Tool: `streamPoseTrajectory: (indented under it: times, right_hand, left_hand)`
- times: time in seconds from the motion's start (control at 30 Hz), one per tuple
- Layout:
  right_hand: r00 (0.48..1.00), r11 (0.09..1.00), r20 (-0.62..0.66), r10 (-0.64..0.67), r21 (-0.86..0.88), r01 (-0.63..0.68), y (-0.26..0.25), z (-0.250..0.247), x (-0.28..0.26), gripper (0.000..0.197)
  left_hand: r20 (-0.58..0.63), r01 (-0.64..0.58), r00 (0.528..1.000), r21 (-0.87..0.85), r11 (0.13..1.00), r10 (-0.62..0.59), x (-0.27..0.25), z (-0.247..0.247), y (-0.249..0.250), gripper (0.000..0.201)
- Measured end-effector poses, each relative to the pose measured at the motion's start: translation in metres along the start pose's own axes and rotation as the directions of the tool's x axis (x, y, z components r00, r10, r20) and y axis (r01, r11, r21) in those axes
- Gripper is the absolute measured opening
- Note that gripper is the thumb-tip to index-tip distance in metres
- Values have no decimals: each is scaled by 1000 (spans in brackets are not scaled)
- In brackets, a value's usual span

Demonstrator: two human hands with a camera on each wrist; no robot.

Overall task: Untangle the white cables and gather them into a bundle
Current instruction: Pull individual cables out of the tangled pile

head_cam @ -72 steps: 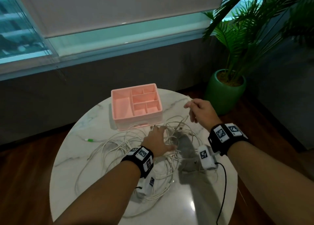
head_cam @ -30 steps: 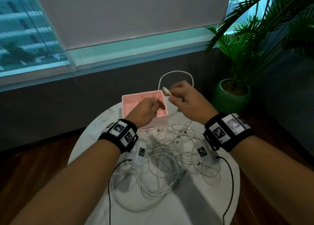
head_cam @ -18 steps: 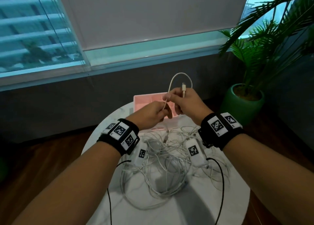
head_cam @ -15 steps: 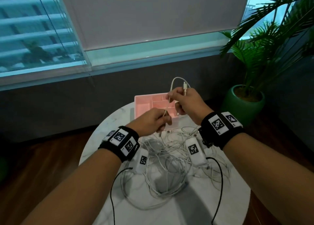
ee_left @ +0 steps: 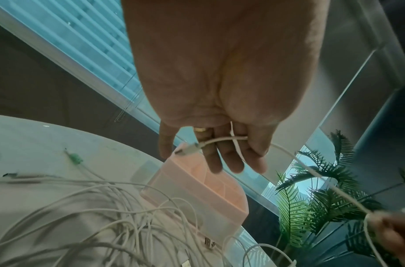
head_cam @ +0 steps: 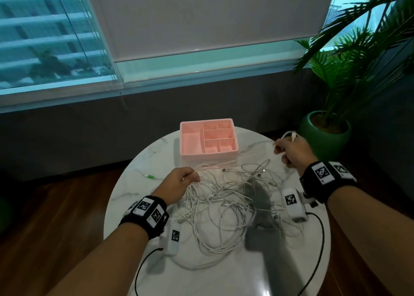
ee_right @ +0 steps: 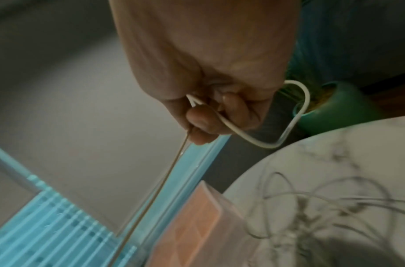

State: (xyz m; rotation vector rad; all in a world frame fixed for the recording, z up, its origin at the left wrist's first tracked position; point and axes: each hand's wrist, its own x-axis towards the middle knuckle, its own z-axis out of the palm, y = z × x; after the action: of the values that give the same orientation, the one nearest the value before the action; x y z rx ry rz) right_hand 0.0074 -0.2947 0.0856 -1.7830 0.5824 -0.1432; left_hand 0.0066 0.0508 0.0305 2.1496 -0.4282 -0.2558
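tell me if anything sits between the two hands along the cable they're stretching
Nothing visible does. The cable runs free through the air from the left hand to the right hand, passing in front of the pink box and above the tangle on the table.

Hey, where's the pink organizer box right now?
In the head view the pink organizer box sits at the far edge of the round marble table, just beyond the tangled white cables, between both hands.

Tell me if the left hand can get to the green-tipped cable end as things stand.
Probably yes, once freed. The green-tipped end lies bare on the table just left of the left hand, nothing between them. But that hand already grips a white cable.
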Motion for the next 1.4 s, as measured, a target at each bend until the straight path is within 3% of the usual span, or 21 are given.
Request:
streamPoseTrajectory:
  times: [0.1, 0.2, 0.3, 0.4, 0.47, 0.5, 0.57, 0.63, 0.73, 0.8, 0.87, 1.03, 1.2, 1.33, 1.4]
  right_hand:
    - [981, 963, 91, 172, -223, -148, 49, -13, 2, 23]
    - [962, 839, 127, 243, -525, -142, 93, -29, 4, 37]
    - [969, 809, 24, 246, -555, -191, 118, -40, 4, 43]
    - [955, 781, -190, 227, -550, -295, 116, -43, -1, 68]
    - [947, 743, -295, 123, -606, -285, 104, -38, -6, 73]
    - [958, 751, -287, 9, -631, -196, 96, -33, -9, 71]
    - [963, 782, -122, -239, -612, 117, 82, -20, -14, 57]
    - [923, 802, 184, -337, -458, 384, 65, 0, -29, 39]
    - [792, 800, 556, -253, -340, 494, 47, 35, -59, 24]
    - [710, 765, 681, -180, -357, 536, 44, 55, -75, 20]
    - [672, 771, 732, -108, -365, 522, 48, 64, -84, 28]
    - [722, 723, 673, -160, -418, 550, 58, 36, -66, 30]
    - [783, 632, 588, -203, -532, 564, 42, -8, -46, 19]
    - [875, 599, 379, -302, -639, 483, 25, -40, -26, 21]
    - [897, 594, 300, -326, -673, 441, 29, -61, -9, 16]
  left_hand:
    - [-26, 35, 999, -1, 999, -35, -3, 1, -3, 24]
    - [42, 120, 992, -84, 989, -116, -12, 4, 1, 28]
    - [4, 121, 993, -69, 990, -121, -21, 9, 13, 28]
    - [-28, 116, 992, -120, 986, -120, -23, 18, 20, 35]
    - [-2, 136, 990, -144, 980, -138, -21, 25, 23, 39]
    - [8, 137, 991, -121, 983, -137, -19, 28, 24, 38]
    - [41, 126, 992, -97, 987, -122, -15, 34, 27, 33]
    - [75, 104, 993, -128, 986, -94, -11, 41, 32, 29]
    - [58, 8, 998, -135, 991, -1, -4, 50, 42, 23]
    - [-4, -47, 999, -150, 988, 47, 0, 53, 43, 16]
    - [-69, -24, 998, -172, 985, 12, 3, 50, 38, 15]
    - [-115, 98, 987, -122, 988, -112, -8, 26, 14, 20]
    - [-4, 102, 995, -12, 995, -102, -13, 14, 6, 14]
    - [-91, 82, 992, -96, 992, -91, -8, 16, 10, 11]
    - [-150, 102, 981, -149, 984, -124, -7, 13, 9, 10]
